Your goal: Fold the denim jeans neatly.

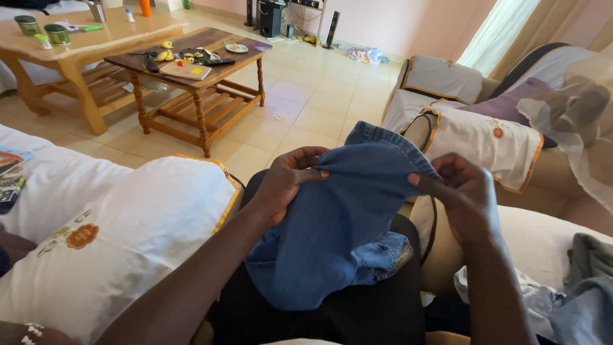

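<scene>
Both hands [377, 188] pinch denim garment's [332, 223] edge.

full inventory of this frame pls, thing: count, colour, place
denim garment: 1, blue, on lap, held up by both hands
dark coffee table: 1, brown wood, upper left, small items on top
light table: 1, pale wood, behind it
green jars: 2, on light table
sofa cover: 1, white with orange trim, left
armchair: 1, white covers, right
clothes pile: grey, lower right
speakers: 2 seen, black, far wall
left hand: pinching denim edge
right hand: pinching denim edge
</scene>
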